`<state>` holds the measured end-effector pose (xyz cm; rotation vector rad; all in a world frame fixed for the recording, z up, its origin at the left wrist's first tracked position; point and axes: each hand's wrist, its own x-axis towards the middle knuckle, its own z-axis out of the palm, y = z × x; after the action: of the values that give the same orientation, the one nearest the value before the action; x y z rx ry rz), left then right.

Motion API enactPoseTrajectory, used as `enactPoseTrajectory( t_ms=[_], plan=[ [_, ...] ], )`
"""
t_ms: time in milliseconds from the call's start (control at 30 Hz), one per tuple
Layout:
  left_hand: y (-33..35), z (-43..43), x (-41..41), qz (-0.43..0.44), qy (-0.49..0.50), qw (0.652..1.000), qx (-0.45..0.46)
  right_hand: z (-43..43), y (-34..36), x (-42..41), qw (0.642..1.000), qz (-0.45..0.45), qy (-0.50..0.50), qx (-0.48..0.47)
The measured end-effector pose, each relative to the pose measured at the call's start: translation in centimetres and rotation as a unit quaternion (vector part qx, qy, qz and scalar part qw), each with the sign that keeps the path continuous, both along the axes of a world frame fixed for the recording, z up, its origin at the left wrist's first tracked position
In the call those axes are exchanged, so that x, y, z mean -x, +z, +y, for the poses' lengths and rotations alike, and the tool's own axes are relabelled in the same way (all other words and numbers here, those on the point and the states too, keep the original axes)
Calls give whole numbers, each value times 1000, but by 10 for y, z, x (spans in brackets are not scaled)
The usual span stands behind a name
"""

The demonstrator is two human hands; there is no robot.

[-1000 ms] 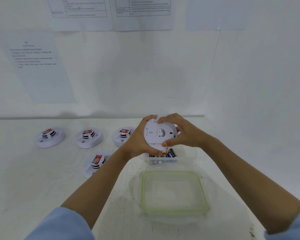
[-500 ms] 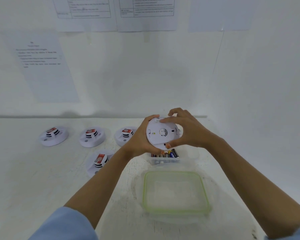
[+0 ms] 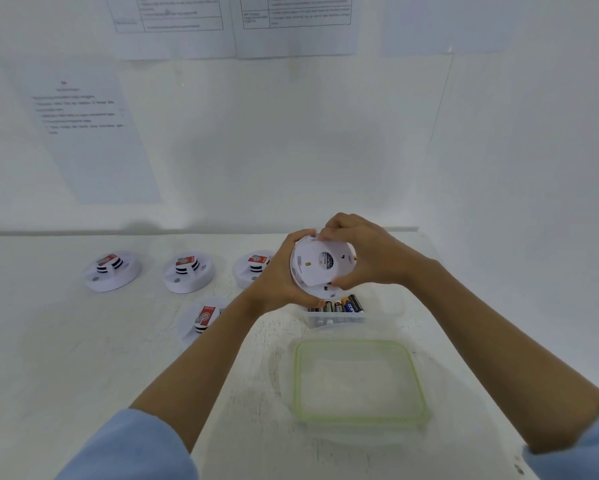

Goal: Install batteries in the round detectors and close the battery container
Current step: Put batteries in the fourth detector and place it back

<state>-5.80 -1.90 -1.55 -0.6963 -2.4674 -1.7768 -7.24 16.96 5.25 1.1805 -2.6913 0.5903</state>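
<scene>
1. We held one round detector (image 3: 317, 268) up in both hands, with its flat white back facing us. It hung in the air just above the battery container (image 3: 339, 318).
2. Our left hand (image 3: 280, 282) was wrapped round the left edge of the detector, with the fingers curled tight on the rim.
3. Our right hand (image 3: 370, 258) gripped the other side. Its fingertips (image 3: 325, 233) pressed on the top edge and its thumb pressed on the bottom edge, so both hands were clamped on the same detector.
4. We think this step was turning the back of the detector to open or close the battery spot. We could not see whether a battery was inside.
5. To do it well, the left hand should hold the rim firm and not let it spin. The right hand should do the turning, slowly and flat, so the back does not tip or jam.
6. It was smart to work low over the table (image 3: 83, 358), so a slip would mean only a short drop.
7. The batteries (image 3: 339, 305) lay side by side in the open clear container, close under our hands and easy to reach.
8. The lid (image 3: 358, 382) with the green rim lay flat on the table, just in front of the container and nearer to us. The container was not yet closed.
9. Four other detectors (image 3: 187, 271) sat on the table to the left, three in a row and one nearer to us.
</scene>
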Motion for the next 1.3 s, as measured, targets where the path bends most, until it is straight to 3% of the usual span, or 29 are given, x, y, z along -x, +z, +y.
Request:
enactPoseTrajectory(
  t_ms=[267, 433, 833, 900, 967, 1067, 1167, 1300],
  plan=[
    [-5, -16, -13, -9, 20, 999, -24, 5, -6, -26, 996, -70, -56, 23],
    [-10, -27, -30, -31, 18, 999, -27, 14, -24, -57, 984, -159, -79, 24],
    [-6, -20, -78, -41, 44, 997, -50, 27, -69, -95, 947, -273, -98, -137],
    [-5, -19, -80, -46, 45, 997, -52, 29, -66, -94, 955, -259, -113, -87],
    [-4, -20, -80, -45, 53, 996, -51, 27, -58, -93, 975, -181, -126, 34],
    [0, -19, -80, -44, 42, 996, -57, 10, -40, -90, 973, -83, -108, 188],
    [12, -14, -73, -38, 38, 996, -65, -9, -26, -74, 979, -49, -89, 179],
    [20, -10, -67, -49, 19, 996, -74, -10, -12, -59, 991, -46, -76, 99]
  ],
)
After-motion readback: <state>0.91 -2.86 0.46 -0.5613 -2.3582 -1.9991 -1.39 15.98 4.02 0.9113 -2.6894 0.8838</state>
